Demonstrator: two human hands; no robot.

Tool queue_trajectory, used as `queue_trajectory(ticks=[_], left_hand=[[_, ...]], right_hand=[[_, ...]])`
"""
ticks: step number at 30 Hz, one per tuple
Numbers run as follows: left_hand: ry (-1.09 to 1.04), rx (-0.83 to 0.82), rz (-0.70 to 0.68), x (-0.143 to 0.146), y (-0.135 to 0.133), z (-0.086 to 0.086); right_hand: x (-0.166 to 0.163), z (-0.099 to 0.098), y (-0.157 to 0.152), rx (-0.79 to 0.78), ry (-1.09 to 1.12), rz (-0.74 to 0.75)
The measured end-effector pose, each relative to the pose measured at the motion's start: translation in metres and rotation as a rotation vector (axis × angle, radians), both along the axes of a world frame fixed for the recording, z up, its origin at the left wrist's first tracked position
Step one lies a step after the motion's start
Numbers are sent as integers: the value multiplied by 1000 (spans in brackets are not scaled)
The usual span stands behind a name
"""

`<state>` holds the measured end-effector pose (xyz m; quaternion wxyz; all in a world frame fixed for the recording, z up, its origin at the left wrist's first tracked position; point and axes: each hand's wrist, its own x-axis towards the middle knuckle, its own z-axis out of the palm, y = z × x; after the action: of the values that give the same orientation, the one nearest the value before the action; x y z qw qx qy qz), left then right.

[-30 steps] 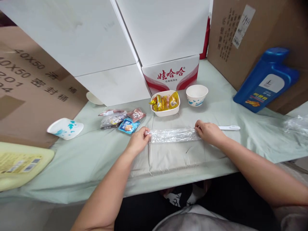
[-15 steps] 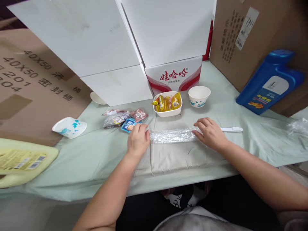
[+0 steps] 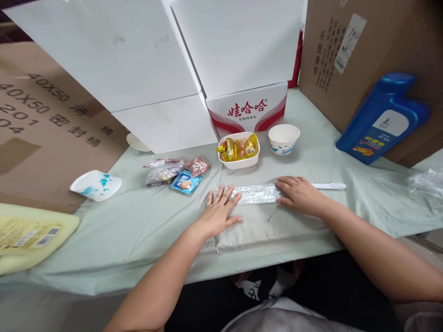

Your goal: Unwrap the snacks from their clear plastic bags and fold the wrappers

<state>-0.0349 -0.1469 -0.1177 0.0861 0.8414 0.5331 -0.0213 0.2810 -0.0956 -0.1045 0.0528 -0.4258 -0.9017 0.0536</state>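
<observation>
A flat folded strip of crinkled clear plastic film [image 3: 258,194] lies crosswise on the cloth. My left hand [image 3: 218,214] rests palm down over its left end, fingers spread. Over the right end, my right hand [image 3: 300,194] lies flat, its fingertips on the film. From behind the right hand a slim white plastic handle [image 3: 332,186] with a slot sticks out to the right; its other end is hidden. Close to the left hand is a blue snack packet [image 3: 187,181], beside other small wrapped packets [image 3: 164,172].
Behind the film stand a white tray of yellow-wrapped snacks [image 3: 230,163] and a paper bowl [image 3: 284,133]. Another paper bowl [image 3: 100,185] lies tipped at left. A yellow jug [image 3: 31,237], blue bottle [image 3: 380,122], cartons [image 3: 249,108] and crumpled plastic [image 3: 427,182] surround the cloth-covered table [image 3: 145,235].
My left hand has opened from a curled grip at the film's left end and spread flat on it. My right hand's fingers have flattened onto the film. The view has shifted slightly.
</observation>
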Motion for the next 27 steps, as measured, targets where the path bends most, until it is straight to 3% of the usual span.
queue_trajectory(ticks=[5, 9, 13, 16, 20, 23, 27], left_hand=[[-25, 110, -25, 9, -6, 9], [-133, 189, -75, 32, -22, 15], [-146, 135, -63, 51, -36, 11], [-134, 46, -115, 56, -39, 11], [-260, -110, -477, 57, -40, 21], [-347, -211, -649, 59, -41, 26], [-422, -260, -598, 60, -39, 21]], right_hand=[[7, 3, 8, 36, -5, -130], [-1, 9, 2, -151, 121, -141], [-9, 27, -16, -346, 435, -113], [-9, 41, -29, -550, 698, 104], [-2, 53, -37, -1061, 813, 339], [0, 53, -33, -1388, 891, 345], [-8, 42, -23, -1393, 1130, 108]])
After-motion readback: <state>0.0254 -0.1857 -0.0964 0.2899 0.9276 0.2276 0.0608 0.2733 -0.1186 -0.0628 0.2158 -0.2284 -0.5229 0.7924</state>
